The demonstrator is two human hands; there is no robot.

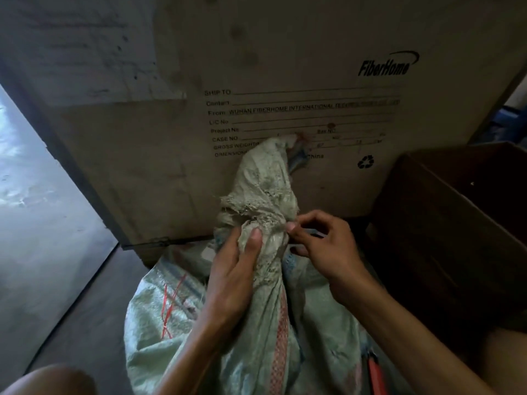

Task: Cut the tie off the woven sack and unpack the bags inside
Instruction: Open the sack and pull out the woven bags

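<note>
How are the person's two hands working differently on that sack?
The left hand wraps around the sack just below its bunched neck, thumb pressed flat on the cloth; the right hand only pinches at the neck's side with its fingertips. The left lies long and stretched; the right is curled. Both are bare.

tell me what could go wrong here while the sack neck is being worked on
The left hand grips the sack neck right below the tie, so a blade there could nick the fingers. The right hand pinches beside the frayed weave, which may tear. Dim light makes the tie hard to see.
</note>
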